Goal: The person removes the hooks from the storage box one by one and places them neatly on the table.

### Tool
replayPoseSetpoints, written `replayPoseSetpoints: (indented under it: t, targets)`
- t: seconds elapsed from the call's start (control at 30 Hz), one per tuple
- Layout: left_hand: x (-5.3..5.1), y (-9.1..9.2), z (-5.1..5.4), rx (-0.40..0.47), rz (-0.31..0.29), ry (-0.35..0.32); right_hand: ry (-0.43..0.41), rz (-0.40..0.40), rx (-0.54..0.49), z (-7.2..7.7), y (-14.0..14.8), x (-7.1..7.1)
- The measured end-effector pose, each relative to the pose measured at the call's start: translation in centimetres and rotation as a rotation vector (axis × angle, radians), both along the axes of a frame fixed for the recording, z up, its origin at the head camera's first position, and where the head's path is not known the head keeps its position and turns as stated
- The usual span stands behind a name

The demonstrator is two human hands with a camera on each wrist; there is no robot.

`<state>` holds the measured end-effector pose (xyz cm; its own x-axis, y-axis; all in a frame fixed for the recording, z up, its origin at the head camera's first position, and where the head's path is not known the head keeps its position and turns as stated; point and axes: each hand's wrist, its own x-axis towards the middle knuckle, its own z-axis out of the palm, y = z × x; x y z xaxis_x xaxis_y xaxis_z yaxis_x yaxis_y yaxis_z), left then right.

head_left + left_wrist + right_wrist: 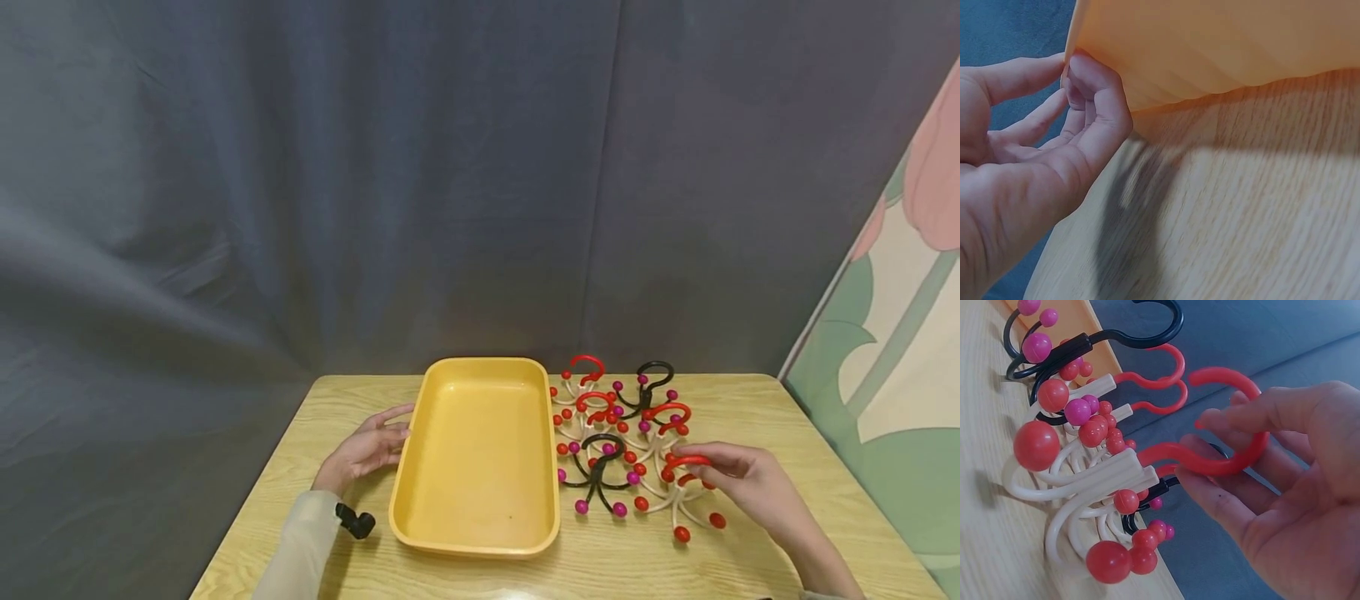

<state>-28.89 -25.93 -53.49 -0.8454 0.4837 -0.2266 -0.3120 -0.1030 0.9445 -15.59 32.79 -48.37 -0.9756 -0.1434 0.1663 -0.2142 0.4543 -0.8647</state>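
Note:
A yellow rectangular tray (pixel 480 450) sits on the wooden table. My left hand (pixel 370 448) is at its left side, thumb and fingers pinching the edge of the rim (pixel 1074 31). To the tray's right, several hook hangers with curved, ball-tipped prongs are crowded together. My right hand (pixel 738 483) holds the nearest red-and-white hook hanger (pixel 677 496) by its red hook (pixel 1229 465), thumb on one side and fingers behind. That hanger stands on its prongs. Beside it is a black hook hanger (pixel 596 473) with magenta balls.
Behind these stand another black hook hanger (pixel 647 400) and more red-and-white hook hangers (pixel 588 425), prongs overlapping. A dark grey curtain (pixel 480 183) hangs at the table's back edge. A floral panel (pixel 892 333) rises on the right.

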Motion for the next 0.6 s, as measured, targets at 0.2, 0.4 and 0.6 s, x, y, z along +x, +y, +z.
replayPoseSetpoints:
  t: [0.2,0.4,0.6]
  targets:
    - [0.1,-0.1,-0.2,-0.009,0.005,0.013,0.033,0.028,0.005,-0.2,0.3,0.0]
    - [0.3,-0.1,-0.5,-0.041,0.016,0.012,0.094,0.035,0.037,0.5,1.1,0.3]
    - [0.4,0.2,0.2,-0.108,0.035,0.054,0.172,0.019,0.064,2.4,1.9,0.2]
